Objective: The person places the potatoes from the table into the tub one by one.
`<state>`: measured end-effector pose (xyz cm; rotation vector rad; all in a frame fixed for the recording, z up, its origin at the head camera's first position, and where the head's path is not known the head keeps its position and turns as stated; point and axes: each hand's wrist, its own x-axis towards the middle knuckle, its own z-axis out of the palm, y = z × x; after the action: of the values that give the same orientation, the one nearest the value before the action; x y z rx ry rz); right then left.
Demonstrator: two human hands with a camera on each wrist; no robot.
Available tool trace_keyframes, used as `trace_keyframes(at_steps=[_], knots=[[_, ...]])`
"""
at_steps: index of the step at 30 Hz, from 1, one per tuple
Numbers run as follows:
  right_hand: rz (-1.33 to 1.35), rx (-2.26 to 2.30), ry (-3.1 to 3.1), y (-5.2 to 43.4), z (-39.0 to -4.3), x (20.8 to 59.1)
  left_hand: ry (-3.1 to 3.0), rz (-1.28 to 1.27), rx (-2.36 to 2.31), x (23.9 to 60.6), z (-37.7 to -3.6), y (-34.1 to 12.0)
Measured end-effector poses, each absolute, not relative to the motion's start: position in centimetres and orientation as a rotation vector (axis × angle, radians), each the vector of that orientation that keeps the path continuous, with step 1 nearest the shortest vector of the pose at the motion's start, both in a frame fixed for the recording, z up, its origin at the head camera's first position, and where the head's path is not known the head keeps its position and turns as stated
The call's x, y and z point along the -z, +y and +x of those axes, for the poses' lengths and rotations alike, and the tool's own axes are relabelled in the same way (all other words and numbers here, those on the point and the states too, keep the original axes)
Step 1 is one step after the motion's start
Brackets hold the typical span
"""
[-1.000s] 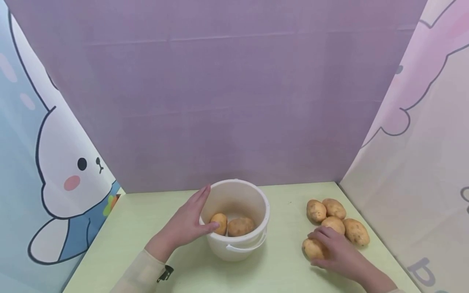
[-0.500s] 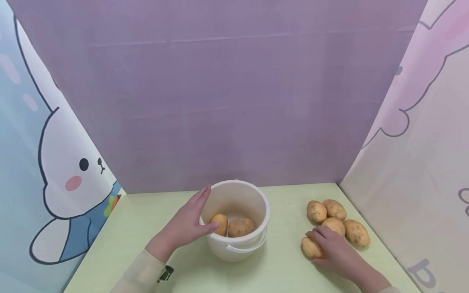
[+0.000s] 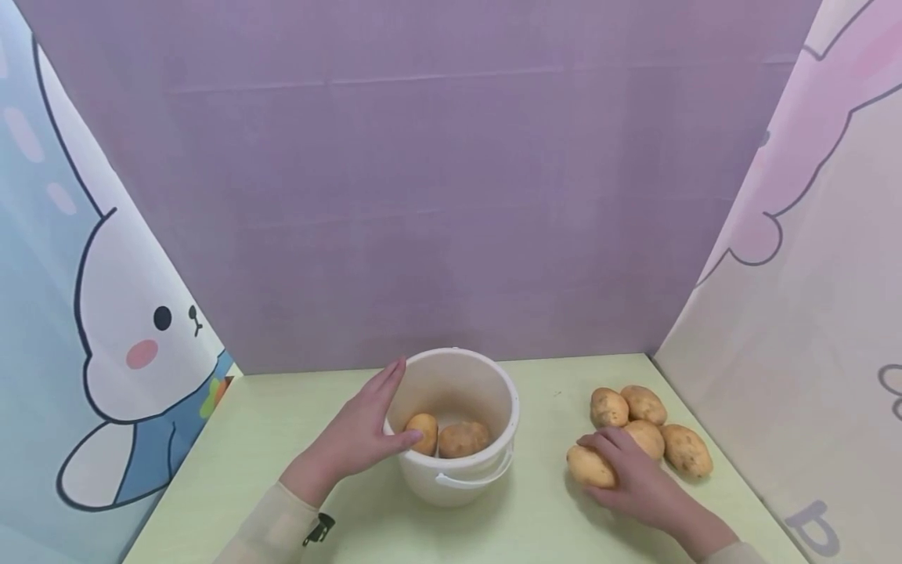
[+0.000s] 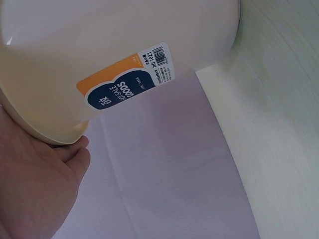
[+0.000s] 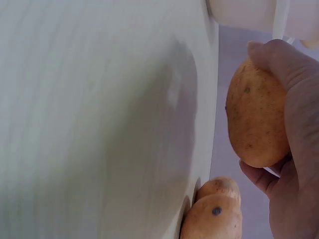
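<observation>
**Two potatoes in the bucket, a third in my grip**

My left hand (image 3: 359,439) lies flat against the left side of the white bucket (image 3: 486,470) at lower centre of the head view, fingers straight and together along its wall, thumb at the rim. Inside it sit two potatoes (image 3: 451,435), touching each other. My right hand (image 3: 627,474), lower right, curls its fingers and thumb round one potato (image 3: 588,467), clamped on it just left of the pile. Four more potatoes (image 3: 644,423) lie bunched on the pale green table (image 3: 282,407). By my reckoning the work is under halfway: two in, one held, four waiting.
</observation>
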<state>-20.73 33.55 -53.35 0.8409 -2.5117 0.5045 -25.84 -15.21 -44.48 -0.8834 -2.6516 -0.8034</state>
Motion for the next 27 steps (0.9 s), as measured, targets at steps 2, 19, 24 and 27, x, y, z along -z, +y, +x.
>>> trace_keyframes(at_steps=[2,19,24,27], knots=[[0.826,-0.562,-2.527,33.3,-20.9,53.3,-2.650,-0.886,0.799,44.5,-25.8,-15.2],[0.878,-0.892,-2.488,29.9,-22.4,49.9,-2.643,-0.896,0.776,44.5,-25.9,-15.3],[0.921,-0.932,-2.468,28.9,-23.0,48.9,-2.640,-0.902,0.775,44.6,-26.0,-15.3],[0.909,-0.953,-2.473,28.5,-23.3,48.4,-2.641,-0.904,0.776,44.6,-26.0,-15.3]])
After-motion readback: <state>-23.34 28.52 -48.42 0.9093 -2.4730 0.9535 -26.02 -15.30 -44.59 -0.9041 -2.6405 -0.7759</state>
